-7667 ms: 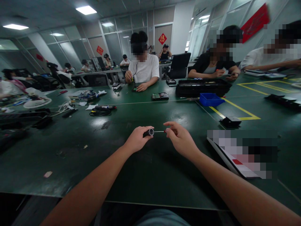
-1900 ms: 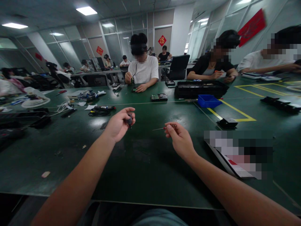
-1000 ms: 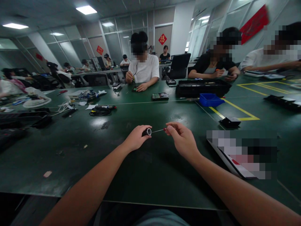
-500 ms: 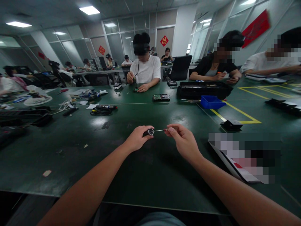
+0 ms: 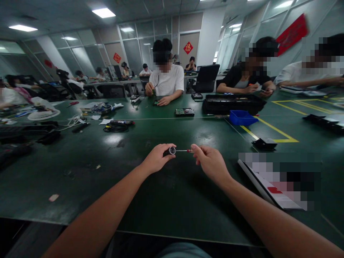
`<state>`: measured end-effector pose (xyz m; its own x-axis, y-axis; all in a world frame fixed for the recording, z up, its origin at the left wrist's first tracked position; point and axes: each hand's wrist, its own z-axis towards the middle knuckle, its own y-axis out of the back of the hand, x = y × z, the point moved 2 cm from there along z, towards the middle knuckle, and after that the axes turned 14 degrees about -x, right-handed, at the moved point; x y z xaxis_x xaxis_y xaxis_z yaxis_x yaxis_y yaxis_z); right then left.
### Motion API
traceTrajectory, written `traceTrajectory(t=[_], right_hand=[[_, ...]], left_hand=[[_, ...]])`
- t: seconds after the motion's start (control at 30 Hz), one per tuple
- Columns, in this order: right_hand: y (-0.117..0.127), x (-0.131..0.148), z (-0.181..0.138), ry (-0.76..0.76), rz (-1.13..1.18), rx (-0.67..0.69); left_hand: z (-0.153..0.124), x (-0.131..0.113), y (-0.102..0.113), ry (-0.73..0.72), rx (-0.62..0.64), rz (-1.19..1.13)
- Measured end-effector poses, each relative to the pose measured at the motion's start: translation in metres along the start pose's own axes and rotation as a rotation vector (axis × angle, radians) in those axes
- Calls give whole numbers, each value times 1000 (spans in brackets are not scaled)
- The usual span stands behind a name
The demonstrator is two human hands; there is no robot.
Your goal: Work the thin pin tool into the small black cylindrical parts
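Clock read in the head view, 12 away from wearer. Left grip (image 5: 158, 157) closed around a black cylinder (image 5: 167, 152), its ringed end face showing toward the camera. Right grip (image 5: 212, 160) pinches the handle of a screwdriver (image 5: 188, 151); its long axis runs near level, tip toward 9 o'clock, reaching the ring's outline at 3 o'clock. Contact or slight gap there: not resolvable. Cylinder thus lies at 9 o'clock from right grip, nearest the left. Both held above the surface (image 5: 166, 204). Judged critical: shaft alignment with the cylinder's rim.
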<state>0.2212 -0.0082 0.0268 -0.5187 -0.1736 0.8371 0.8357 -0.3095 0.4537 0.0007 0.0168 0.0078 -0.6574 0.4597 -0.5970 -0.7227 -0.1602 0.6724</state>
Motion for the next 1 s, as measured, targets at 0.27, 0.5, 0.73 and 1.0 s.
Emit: traceTrajectory(t=[0.27, 0.5, 0.73, 1.0], right_hand=[[-1, 1, -3, 54, -59, -2], [-2, -2, -1, 129, -34, -2], [-7, -4, 1, 102, 147, 104], [-5, -2, 1, -27, 123, 83]], left_hand=[[0, 0, 1, -23, 27, 20], [1, 1, 2, -22, -3, 20], [0, 1, 1, -43, -1, 22], [-2, -3, -2, -83, 49, 47]])
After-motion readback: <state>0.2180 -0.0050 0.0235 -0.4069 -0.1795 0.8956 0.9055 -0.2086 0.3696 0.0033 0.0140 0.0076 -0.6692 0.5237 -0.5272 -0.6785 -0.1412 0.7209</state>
